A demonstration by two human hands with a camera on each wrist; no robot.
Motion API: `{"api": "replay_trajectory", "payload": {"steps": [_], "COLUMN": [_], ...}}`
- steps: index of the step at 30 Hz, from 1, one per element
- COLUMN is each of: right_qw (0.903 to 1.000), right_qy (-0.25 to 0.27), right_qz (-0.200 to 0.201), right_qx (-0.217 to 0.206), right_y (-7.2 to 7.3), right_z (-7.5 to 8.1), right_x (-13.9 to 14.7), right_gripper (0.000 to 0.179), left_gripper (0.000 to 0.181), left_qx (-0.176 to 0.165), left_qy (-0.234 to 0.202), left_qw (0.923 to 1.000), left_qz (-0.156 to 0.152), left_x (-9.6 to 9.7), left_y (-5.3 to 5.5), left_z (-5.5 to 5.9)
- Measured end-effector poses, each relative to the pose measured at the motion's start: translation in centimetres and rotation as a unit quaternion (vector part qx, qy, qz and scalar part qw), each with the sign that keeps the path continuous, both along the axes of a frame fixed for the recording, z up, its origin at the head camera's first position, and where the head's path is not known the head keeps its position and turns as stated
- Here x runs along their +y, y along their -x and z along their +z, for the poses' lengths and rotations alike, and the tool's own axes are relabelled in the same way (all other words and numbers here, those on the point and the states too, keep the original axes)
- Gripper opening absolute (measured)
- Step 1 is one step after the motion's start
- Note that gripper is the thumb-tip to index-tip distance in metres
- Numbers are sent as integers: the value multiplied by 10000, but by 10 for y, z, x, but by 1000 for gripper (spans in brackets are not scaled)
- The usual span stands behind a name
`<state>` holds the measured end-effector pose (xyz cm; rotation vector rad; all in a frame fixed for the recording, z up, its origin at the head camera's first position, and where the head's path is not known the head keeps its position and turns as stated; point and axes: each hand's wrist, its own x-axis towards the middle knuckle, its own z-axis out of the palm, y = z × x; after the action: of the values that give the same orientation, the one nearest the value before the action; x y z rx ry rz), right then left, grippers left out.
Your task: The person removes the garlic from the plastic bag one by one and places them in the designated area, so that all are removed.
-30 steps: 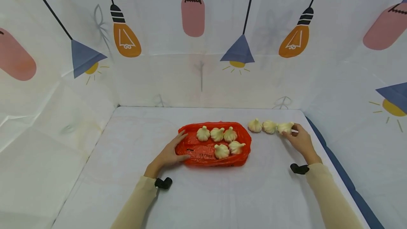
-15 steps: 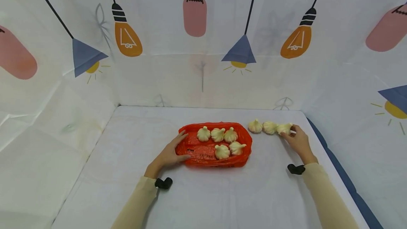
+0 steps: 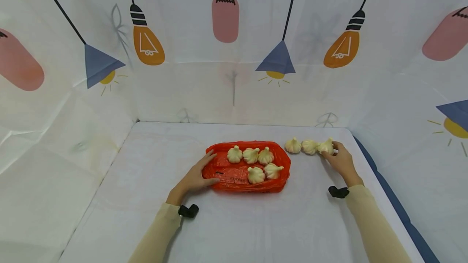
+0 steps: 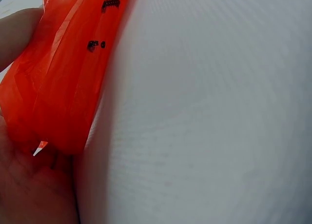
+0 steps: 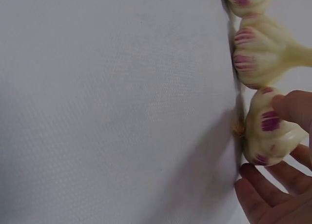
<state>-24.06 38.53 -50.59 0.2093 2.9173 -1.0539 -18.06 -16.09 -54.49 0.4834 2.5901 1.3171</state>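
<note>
My left hand (image 3: pixel 194 176) holds the left end of a shallow tray covered in red plastic (image 3: pixel 234 175), its thumb along the near side and its fingers at the far side. Close up in the left wrist view, the thumb lies on the crinkled red plastic (image 4: pixel 68 87). Inside the tray sit three garlic bulbs in a back row and two more, one of them this garlic bulb (image 3: pixel 256 175), at the front right. My right hand (image 3: pixel 343 161) pinches a garlic bulb (image 5: pixel 268 129) with purple streaks, right beside the middle garlic bulb (image 5: pixel 261 50) of a row of three.
The leftmost garlic bulb (image 3: pixel 293 145) of that row stands just off the tray's back right corner. A white tabletop (image 3: pixel 256 230) lies under everything, with a blue edge (image 3: pixel 393 200) on the right. White sheeting printed with lamps (image 3: pixel 183 88) encloses the back and sides.
My right hand has shifted slightly left with its garlic bulb, whose stem now points more upright. The left hand keeps its place on the tray.
</note>
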Motion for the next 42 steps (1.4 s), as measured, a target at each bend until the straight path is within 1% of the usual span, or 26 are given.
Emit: {"api": "replay_trajectory", "payload": {"steps": [9, 16, 23, 28, 34, 42], "right_qw": [9999, 9999, 9999, 9999, 9992, 9985], "right_qy": [47, 22, 40, 25, -91, -138], "right_qz": [97, 83, 57, 137, 260, 437], "right_qx": [15, -103, -156, -12, 279, 290], "right_y": [1, -1, -9, -16, -28, -39], "right_z": [-2, 0, 12, 21, 36, 53], "right_x": [5, 8, 8, 9, 2, -11], "right_gripper": [82, 84, 87, 91, 93, 96], "left_gripper": [95, 94, 94, 94, 94, 95], "left_qx": [-62, -110, -62, -77, -104, -121], "left_qy": [3, 5, 3, 8, 3, 44], "left_qw": [10000, 9999, 10000, 10000, 9999, 9999], "left_qz": [5, 4, 11, 6, -12, -11], "left_x": [0, 0, 0, 0, -1, -1], "left_y": [-1, 0, 0, 0, -1, 0], "left_z": [1, 0, -1, 0, 1, 1]}}
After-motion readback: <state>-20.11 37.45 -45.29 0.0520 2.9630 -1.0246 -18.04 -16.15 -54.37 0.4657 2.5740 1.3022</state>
